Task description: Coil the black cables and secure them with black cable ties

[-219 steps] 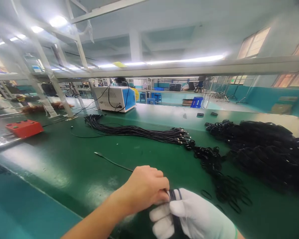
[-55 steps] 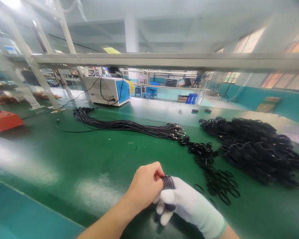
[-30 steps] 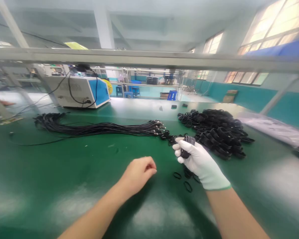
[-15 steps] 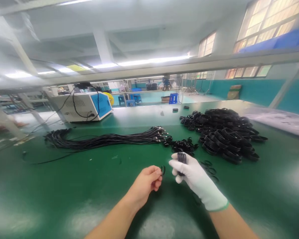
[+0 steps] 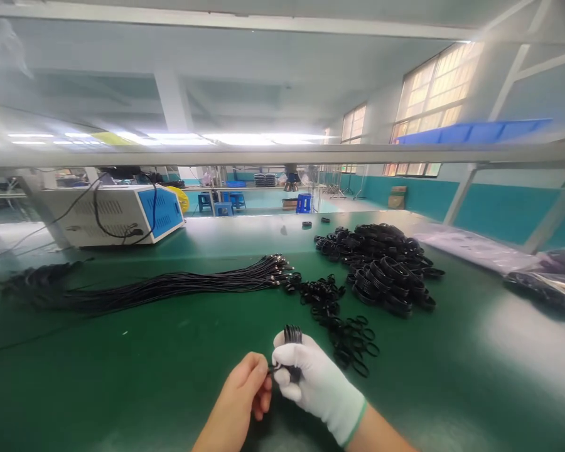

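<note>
My right hand (image 5: 313, 380), in a white glove, is closed round a coiled black cable bundle (image 5: 292, 336) that sticks up above its fingers. My bare left hand (image 5: 243, 395) sits right beside it, fingers pinched at the bundle's lower side, apparently on a small black band. Both hands are low over the green table (image 5: 122, 370), near its front edge. Small black rubber bands (image 5: 346, 333) lie scattered just beyond my right hand.
A long sheaf of straight black cables (image 5: 160, 289) lies across the table to the left. A heap of coiled black bundles (image 5: 381, 270) sits at the back right. A white and blue machine (image 5: 117, 213) stands at the back left. Plastic bags (image 5: 522, 270) lie far right.
My right hand reached out toward the loose bands and came back with the coil. My left hand picked up a small band and now meets the coil again. The view has swung right.
</note>
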A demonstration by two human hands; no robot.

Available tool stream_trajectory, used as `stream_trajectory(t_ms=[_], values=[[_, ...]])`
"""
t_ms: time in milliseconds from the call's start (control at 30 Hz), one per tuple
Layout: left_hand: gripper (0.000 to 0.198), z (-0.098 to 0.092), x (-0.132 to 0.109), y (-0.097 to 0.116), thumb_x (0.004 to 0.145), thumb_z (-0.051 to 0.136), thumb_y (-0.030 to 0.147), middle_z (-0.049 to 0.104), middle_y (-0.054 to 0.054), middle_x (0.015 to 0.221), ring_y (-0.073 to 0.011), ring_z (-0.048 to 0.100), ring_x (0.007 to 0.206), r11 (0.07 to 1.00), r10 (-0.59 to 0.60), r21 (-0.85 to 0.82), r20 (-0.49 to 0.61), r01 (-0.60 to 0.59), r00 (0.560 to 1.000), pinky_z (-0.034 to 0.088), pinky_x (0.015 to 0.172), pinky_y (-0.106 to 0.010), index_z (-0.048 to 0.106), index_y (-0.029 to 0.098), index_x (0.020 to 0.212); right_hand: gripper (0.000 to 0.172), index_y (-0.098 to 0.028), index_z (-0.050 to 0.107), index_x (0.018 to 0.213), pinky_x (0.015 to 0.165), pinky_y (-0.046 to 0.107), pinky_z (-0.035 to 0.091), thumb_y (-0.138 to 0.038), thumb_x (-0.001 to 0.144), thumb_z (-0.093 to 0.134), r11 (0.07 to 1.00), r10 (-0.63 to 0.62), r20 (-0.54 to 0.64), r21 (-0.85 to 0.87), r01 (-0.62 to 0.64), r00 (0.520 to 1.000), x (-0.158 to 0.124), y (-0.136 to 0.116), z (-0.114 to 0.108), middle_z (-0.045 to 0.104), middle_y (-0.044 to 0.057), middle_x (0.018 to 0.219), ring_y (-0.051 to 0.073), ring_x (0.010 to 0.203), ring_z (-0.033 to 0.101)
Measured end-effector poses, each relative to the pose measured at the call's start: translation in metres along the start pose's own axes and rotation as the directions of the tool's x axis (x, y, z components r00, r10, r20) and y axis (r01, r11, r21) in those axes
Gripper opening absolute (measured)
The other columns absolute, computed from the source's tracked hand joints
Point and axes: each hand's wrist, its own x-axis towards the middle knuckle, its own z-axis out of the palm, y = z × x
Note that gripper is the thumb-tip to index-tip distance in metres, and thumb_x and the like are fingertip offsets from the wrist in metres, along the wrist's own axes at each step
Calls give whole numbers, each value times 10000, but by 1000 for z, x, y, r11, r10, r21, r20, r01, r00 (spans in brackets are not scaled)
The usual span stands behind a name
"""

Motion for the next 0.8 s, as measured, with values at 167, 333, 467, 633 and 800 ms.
stream_trajectory(t_ms=[167, 333, 467, 633, 800], values=[[290, 5, -18, 26, 750, 645, 415, 512, 15, 566, -69, 411, 461, 949, 12, -316, 42, 2, 999, 315, 402, -160, 536, 151, 699, 408, -195, 466, 840, 255, 133, 270, -281, 530, 716, 987, 107, 301, 84, -137, 948, 0, -3, -11, 526, -38, 622, 62, 402, 432], [230, 0, -35, 43, 770, 620, 355, 564, 4, 698, -23, 368, 366, 887, 54, -457, 238, 62, 970, 243, 363, -167, 498, 167, 720, 329, -182, 500, 822, 230, 155, 350, -161, 559, 698, 991, 101, 549, 17, -132, 830, -4, -4, -15, 515, -47, 550, 87, 361, 476], [198, -19, -30, 49, 820, 519, 341, 527, 34, 586, -35, 314, 373, 996, -77, -4, 407, 87, 910, 171, 388, -174, 453, 179, 726, 303, -150, 512, 805, 255, 146, 360, -108, 552, 673, 991, 123, 520, -107, -79, 845, -10, -6, -11, 531, -39, 498, 92, 337, 486], [111, -30, -28, 72, 686, 498, 108, 601, 28, 678, -134, 514, 696, 702, -132, 694, 349, -161, 928, 342, 623, -213, 573, 190, 676, 283, -153, 499, 792, 253, 141, 323, -93, 555, 643, 963, 101, 363, -271, 1, 926, -11, -7, -2, 532, -60, 476, 68, 289, 423], [244, -29, -31, 87, 653, 580, 158, 601, 37, 836, -174, 518, 850, 586, -52, 782, 299, -213, 953, 354, 755, -256, 666, 263, 856, 406, -146, 482, 992, 318, 150, 366, -158, 619, 640, 919, -21, 156, -386, 80, 988, -12, -13, 3, 573, -57, 574, 51, 336, 434]])
